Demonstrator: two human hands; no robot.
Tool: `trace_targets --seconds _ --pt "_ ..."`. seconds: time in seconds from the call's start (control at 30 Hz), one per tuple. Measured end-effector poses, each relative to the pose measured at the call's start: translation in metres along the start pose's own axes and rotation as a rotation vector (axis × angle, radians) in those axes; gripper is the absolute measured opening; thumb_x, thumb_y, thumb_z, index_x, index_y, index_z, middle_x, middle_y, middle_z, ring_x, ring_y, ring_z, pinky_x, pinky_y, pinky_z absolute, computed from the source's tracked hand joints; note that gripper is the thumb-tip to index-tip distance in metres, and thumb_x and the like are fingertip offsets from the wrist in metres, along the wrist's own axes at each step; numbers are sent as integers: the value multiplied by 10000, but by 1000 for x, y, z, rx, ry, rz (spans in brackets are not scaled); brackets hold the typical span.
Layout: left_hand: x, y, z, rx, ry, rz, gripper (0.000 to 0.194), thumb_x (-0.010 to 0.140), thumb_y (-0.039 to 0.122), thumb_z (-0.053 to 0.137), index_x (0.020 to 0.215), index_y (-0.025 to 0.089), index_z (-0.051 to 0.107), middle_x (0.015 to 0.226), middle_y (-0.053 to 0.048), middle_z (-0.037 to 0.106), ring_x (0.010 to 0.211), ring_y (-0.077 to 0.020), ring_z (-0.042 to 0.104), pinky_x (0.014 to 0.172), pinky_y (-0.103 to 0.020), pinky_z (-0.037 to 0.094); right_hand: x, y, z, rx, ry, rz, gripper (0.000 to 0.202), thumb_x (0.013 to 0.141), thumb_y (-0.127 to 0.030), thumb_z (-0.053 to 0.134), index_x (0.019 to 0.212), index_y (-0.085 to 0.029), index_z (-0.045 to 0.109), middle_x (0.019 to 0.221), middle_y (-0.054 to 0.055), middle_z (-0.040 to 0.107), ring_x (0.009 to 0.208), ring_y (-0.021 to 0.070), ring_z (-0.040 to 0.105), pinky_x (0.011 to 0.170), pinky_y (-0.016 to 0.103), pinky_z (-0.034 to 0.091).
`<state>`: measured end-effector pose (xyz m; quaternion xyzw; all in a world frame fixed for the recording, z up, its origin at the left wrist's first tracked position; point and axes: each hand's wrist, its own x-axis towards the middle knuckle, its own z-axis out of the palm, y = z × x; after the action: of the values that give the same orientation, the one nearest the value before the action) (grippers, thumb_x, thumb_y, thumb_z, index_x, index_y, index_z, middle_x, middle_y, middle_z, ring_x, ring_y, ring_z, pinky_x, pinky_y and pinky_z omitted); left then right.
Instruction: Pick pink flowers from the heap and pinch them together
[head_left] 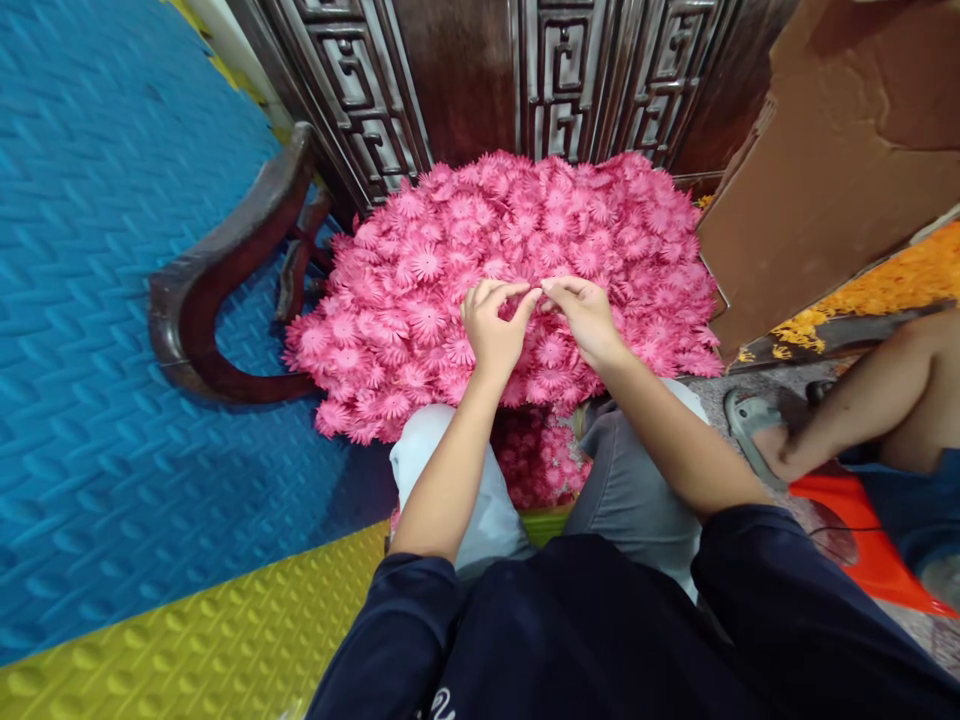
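A broad heap of pink artificial flower heads [426, 262] spreads in front of my knees. Over the middle of it, my left hand [493, 320] is closed in a pinch, thumb and forefinger pressed together. My right hand [583, 312] pinches too, its fingertips almost meeting those of the left. Whatever sits between the fingertips is too small to make out against the pink behind it. More pink flowers [551, 462] lie lower down, between my legs.
A curved dark wooden armrest [187, 320] stands left, beside blue matting [97, 330]. Carved wooden panels [472, 80] rise behind the heap. Brown cardboard [832, 170] leans at right, near orange flowers [877, 285]. Another person's leg [862, 400] and a red stool [855, 530] are close on my right.
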<state>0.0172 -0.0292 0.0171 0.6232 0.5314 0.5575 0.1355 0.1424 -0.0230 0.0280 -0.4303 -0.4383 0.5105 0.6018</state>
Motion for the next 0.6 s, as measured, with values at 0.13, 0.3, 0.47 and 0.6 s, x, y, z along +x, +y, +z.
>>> trace_targets --seconds 0.13,0.3,0.47,0.6 --pt "2 -2 1 -169 -35 -71 62 815 261 717 780 219 746 831 -16 711 836 -158 653 818 -295 501 -3 0 3 -46 16 -51 169 636 -371 785 640 -227 695 719 -18 680 728 128 628 733 285 529" --pt "4 -5 1 -254 -103 -117 69 821 249 706 786 212 753 840 -20 722 814 -145 653 774 -282 510 -3 -1 1 -144 36 -126 60 673 -287 744 677 -229 728 755 -10 724 761 149 652 823 319 535" --pt "4 -8 5 -397 -96 -180 105 738 311 790 751 212 759 785 -8 711 738 -130 632 700 -274 488 -3 -2 -3 -192 34 -161 36 685 -245 723 697 -215 736 771 -3 744 766 154 682 856 334 536" --pt "3 -9 7 -436 -72 -158 144 734 345 790 726 206 753 749 -6 685 702 -122 608 669 -265 474 -2 2 -5 -196 25 -157 94 668 -267 730 724 -191 738 769 0 750 758 151 686 847 332 541"
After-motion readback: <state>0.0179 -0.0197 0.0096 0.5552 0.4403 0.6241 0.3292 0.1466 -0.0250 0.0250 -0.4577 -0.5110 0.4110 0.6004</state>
